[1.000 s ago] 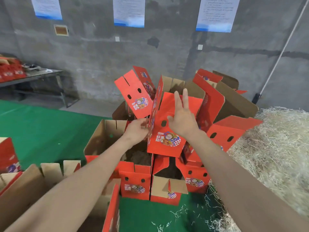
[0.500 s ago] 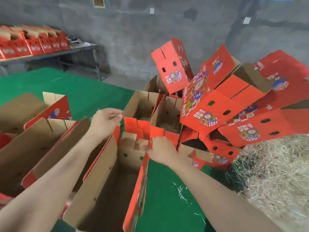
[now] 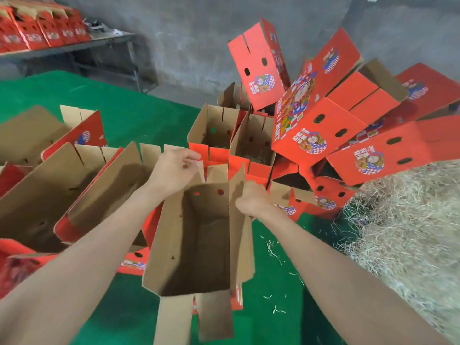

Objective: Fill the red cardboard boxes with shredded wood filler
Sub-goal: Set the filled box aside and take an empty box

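**Head view**

1. Both forearms reach forward and down over the green mat (image 3: 119, 113).
2. I see the open box (image 3: 199, 245) between the hands, its mouth turned toward the camera, so its brown inner walls and floor are in view. Two near flaps hang out toward the lower edge of the frame.
3. The left hand (image 3: 176, 168) is clamped on the flap at the far left corner of this box, fingers curled over the cardboard.
4. The right hand (image 3: 251, 199) is clamped on the long right side flap. Its fingers wrap round the edge, and the fingertips are hidden behind the flap.
5. The shredded wood filler (image 3: 410, 232) lies in a large pile to the right of the box, apart from it. A strip of mat with loose strands (image 3: 272, 252) separates the two.
6. More open cartons (image 3: 49, 190) lie on the left, just beside the held box, brown insides upward.
7. Two upright cartons (image 3: 211, 130) stand behind the hands. Some strands show in the bottom of the right one.
8. A tilted stack of red boxes (image 3: 318, 130), printed with labels and punched with oval holes, leans above the pile's far edge.
9. At the far left, a table (image 3: 99, 43) against the grey wall (image 3: 186, 33) carries a row of red cartons (image 3: 37, 33).
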